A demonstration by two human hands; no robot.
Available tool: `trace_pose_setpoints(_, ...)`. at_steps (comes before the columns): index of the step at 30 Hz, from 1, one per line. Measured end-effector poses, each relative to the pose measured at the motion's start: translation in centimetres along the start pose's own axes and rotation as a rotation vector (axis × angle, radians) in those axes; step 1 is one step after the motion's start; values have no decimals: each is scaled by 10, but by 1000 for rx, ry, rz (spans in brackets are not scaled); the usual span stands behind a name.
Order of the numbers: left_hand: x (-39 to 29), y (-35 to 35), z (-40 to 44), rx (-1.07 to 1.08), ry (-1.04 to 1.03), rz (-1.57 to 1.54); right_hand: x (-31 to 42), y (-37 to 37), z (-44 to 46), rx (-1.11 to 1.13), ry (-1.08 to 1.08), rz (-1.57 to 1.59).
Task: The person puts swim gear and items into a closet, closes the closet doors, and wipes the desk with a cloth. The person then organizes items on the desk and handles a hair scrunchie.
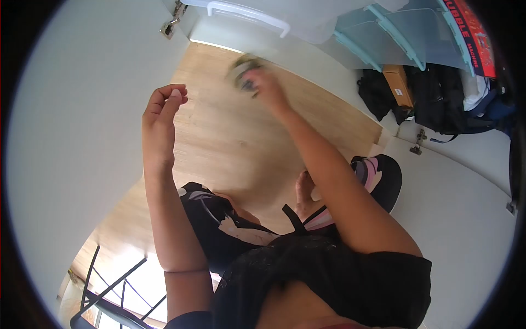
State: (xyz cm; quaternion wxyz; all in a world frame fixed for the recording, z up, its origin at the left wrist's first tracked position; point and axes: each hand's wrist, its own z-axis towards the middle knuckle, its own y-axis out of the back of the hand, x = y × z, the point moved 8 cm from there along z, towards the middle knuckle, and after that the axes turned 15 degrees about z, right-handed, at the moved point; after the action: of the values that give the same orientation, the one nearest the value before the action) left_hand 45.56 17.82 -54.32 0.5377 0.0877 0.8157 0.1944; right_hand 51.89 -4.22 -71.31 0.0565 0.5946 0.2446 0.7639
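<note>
Over the wooden floor (235,137), my right hand (265,88) is closed around a small object (246,77), blurred by motion, with grey, green and dark parts; what it is cannot be made out. To the left, my left hand (163,112) is raised beside the white cabinet door (82,109). Its fingers are curled together, the thumb against the fingertips, and nothing shows between them. The two hands are apart.
Clear plastic bins with pale blue edges (394,38), a red box (475,38), black bags (438,98) and a small cardboard box (398,86) fill the upper right. Another white door (449,186) stands right. A black metal-legged rack (118,285) is lower left.
</note>
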Motion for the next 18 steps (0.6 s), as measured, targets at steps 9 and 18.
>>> trace_pose_setpoints(9, 11, 38, -21, -159, 27, -120, -6, 114, -22, -545, -275, -480)
trace_pose_setpoints(18, 24, 41, -25, -123, 34, -148, -1, -6, 57, -269, 58, -546)
